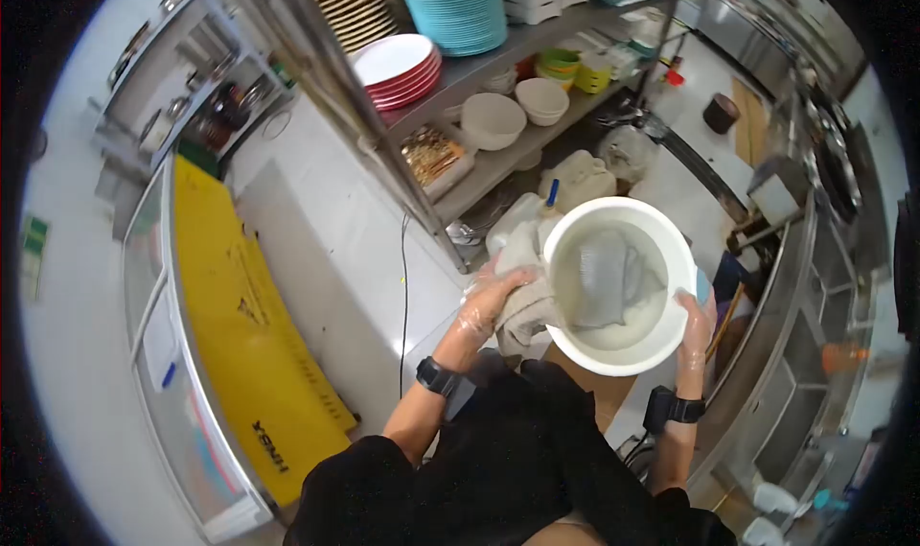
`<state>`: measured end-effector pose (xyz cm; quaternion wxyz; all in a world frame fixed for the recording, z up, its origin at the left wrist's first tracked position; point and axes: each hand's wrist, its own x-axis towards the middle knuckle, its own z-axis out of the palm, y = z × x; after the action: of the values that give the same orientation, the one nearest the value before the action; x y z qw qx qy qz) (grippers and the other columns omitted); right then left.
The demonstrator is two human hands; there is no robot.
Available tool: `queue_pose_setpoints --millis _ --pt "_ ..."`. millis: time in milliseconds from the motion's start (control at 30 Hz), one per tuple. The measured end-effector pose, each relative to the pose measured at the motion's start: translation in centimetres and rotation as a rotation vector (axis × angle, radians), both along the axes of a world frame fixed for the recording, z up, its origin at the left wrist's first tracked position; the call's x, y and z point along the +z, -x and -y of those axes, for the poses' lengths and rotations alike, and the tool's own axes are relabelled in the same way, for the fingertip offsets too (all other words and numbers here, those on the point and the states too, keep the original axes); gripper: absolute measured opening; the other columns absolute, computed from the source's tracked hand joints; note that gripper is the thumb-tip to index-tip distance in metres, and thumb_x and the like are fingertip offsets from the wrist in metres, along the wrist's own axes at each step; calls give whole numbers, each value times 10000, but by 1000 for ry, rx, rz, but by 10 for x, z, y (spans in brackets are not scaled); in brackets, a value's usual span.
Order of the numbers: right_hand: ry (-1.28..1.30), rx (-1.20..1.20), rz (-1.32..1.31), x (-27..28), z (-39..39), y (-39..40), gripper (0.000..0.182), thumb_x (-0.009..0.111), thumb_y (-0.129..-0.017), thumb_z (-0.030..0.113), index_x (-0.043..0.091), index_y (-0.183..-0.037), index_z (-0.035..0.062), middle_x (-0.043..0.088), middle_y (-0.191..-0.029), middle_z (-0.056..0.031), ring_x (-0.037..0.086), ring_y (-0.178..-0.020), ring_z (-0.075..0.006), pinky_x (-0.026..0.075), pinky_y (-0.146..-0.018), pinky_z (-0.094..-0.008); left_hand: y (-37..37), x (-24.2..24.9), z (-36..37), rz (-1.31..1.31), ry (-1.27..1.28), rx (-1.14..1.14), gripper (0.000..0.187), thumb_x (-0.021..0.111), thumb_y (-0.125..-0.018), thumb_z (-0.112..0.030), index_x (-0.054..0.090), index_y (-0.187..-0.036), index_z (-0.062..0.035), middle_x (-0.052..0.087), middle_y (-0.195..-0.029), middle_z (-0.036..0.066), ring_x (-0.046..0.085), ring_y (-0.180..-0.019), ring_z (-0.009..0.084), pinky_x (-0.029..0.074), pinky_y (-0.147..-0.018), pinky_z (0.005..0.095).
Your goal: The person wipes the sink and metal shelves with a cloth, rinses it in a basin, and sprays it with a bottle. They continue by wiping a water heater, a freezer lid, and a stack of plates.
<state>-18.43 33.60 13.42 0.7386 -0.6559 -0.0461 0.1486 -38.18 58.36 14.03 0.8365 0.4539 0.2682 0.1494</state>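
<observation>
White bucket [661, 347], one, round; held up between the two hands, in front of the body; contents: a grey cloth [603, 276], bunched, partly in cloudy liquid [618, 335].

Left hand [493, 297], in thin clear plastic; closed on a beige cloth [526, 308], gathered against the bucket's near-left side. Right hand [696, 321], likewise covered; gripped the opposite side, thumb at the rim.

Beyond the left hand, a metal shelf [532, 43]; lower level: an open tub [458, 174] of small brown and pale pieces, too small to identify; pale round bowls [494, 121], and a yellow-green basket [594, 73], its contents unclear; upper level: red-edged white plates [399, 74] and turquoise plates [456, 17], stacked.

Just past the bucket, low down, a translucent jug [580, 180]; contents not discernible.

Writing: to the left of the left hand, a yellow panel [218, 268] bore black lettering [270, 447], seemingly "HNSX"; farther left, a green-and-white sign [34, 249] on the wall, illegible.
</observation>
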Motion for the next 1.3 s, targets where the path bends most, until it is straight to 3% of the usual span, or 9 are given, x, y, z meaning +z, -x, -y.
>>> queue_pose_setpoints --millis 267,600,700,800,867,933,1000,1167,1300 --pt "140 325 42 -36 -70 -56 473 617 -768 77 509 -1218 -21 608 -1014 -137 606 -857 -220 484 -794 -310 29 -13 18 -25 113 358 579 625 -839 -159 390 -1348 -11 590 -1136 125 603 -1013 212 530 -841 323" --pt "18 776 -23 -69 -180 -98 453 630 -758 45 527 -1194 -16 626 -1019 -108 605 -864 -183 480 -789 -286 30 -41 29 -110 102 821 545 610 -842 -132 405 -1329 1 597 -1094 135 627 -952 225 544 -807 321" --pt "84 896 -12 -68 -212 -95 440 628 -764 40 531 -1191 -10 632 -1028 -105 610 -844 -179 496 -764 -290 35 -35 23 -96 96 926 517 627 -820 -160 467 -1292 -22 610 -1057 96 606 -925 177 512 -818 304" --pt "82 984 -99 -42 -255 -67 478 643 -762 91 510 -1208 -19 631 -1006 -117 614 -824 -198 499 -735 -302 58 -18 2 -121 124 1009 483 594 -857 -135 452 -1287 33 603 -1082 124 625 -916 198 538 -787 307" --pt "94 1082 97 -70 -288 -55 494 653 -757 135 513 -1206 -18 630 -995 -121 611 -827 -212 493 -756 -318 85 -20 -12 -59 74 1034 489 581 -865 -142 443 -1299 34 594 -1097 118 608 -951 195 520 -818 309" --pt "138 951 247 -96 -317 -19 481 652 -757 164 532 -1185 -19 630 -994 -125 609 -836 -212 487 -783 -328 129 -32 -27 -57 -7 1060 504 573 -866 -148 432 -1314 34 584 -1124 118 595 -983 194 503 -847 316" --pt "74 1120 200 -75 -352 -4 400 614 -767 96 536 -1148 1 619 -1008 -88 588 -875 -154 479 -782 -290 137 -16 -44 -39 -18 1085 528 570 -862 -146 416 -1335 32 571 -1156 122 588 -997 194 499 -853 315" --pt "108 1238 208 -21 -423 97 415 625 -778 138 537 -1156 -7 627 -997 -103 601 -848 -169 485 -759 -297 220 0 -78 -98 15 1200 491 610 -825 -150 481 -1269 17 588 -1106 100 585 -988 188 478 -871 299" --pt "44 1348 241 -26 -488 154 405 624 -784 146 540 -1146 -16 638 -958 -104 614 -794 -179 493 -714 -299 260 26 -98 -87 -13 1362 486 606 -838 -147 476 -1274 25 587 -1120 105 588 -987 190 487 -861 302"
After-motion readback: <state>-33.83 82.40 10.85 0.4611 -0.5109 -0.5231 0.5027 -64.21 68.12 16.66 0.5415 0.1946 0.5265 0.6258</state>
